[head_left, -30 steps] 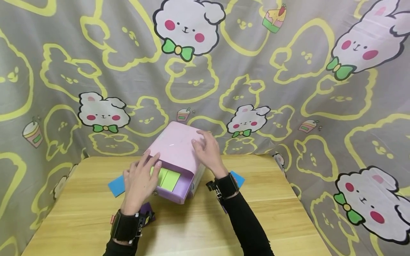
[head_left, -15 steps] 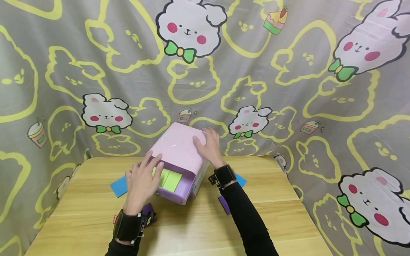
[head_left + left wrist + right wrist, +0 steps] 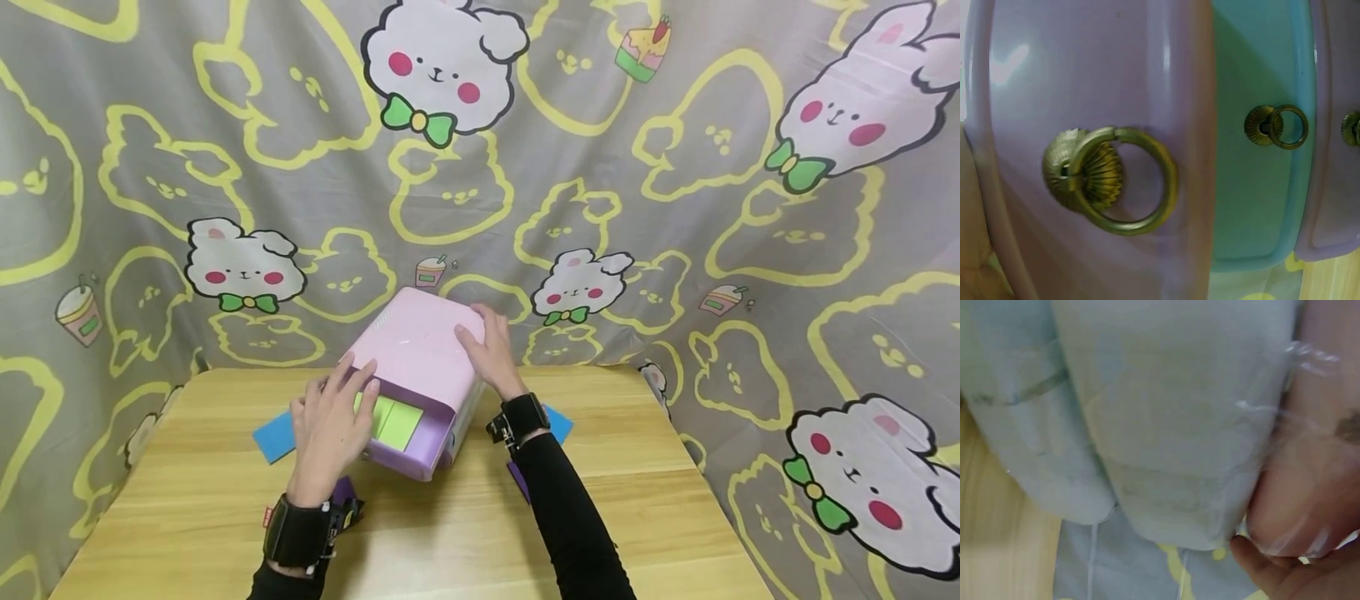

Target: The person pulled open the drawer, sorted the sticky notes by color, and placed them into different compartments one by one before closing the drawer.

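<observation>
Pink cabinet: set at an angle toward the back of the wooden table, touched by both hands.
Top drawer: seen partly out; light green pieces are contained in it, and a brass ring is mounted on its front.
Left hand: placed at the drawer's left side, fingers spread wide.
Right hand: rested on the rear right corner, thumb set wide of the fingers; their tips are partly hidden.
Blue pieces: seen either side of the cabinet.
</observation>
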`<state>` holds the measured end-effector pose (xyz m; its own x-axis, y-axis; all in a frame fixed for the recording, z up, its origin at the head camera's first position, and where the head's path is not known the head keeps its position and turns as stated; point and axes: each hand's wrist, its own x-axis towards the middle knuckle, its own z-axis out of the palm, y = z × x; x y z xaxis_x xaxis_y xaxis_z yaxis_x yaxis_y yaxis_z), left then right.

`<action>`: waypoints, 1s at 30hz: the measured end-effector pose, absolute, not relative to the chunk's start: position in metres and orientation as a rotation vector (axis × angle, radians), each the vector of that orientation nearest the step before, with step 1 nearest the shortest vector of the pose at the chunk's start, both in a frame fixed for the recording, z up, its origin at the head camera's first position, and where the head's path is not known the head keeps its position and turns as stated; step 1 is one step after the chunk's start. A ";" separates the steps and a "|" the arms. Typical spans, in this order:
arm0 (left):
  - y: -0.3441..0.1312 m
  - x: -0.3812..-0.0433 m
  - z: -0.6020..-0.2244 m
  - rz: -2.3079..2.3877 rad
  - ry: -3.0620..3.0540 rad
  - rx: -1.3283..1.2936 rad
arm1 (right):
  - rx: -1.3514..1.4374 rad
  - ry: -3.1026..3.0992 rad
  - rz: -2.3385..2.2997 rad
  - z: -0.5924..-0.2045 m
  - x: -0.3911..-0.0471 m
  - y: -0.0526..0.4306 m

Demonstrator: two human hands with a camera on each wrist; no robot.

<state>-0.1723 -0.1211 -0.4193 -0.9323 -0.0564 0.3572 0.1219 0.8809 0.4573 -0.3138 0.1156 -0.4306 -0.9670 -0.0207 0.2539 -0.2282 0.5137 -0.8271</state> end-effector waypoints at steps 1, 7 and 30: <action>-0.121 -0.172 -0.420 -0.688 -2.676 -0.042 | 0.220 -2.540 1.449 -0.431 -0.314 0.116; -0.120 -0.176 -0.422 -0.703 -2.620 -0.023 | 0.184 -2.587 1.375 -0.420 -0.317 0.112; -0.118 -0.177 -0.430 -0.696 -2.523 -0.026 | -0.153 -2.806 0.963 -0.404 -0.314 0.085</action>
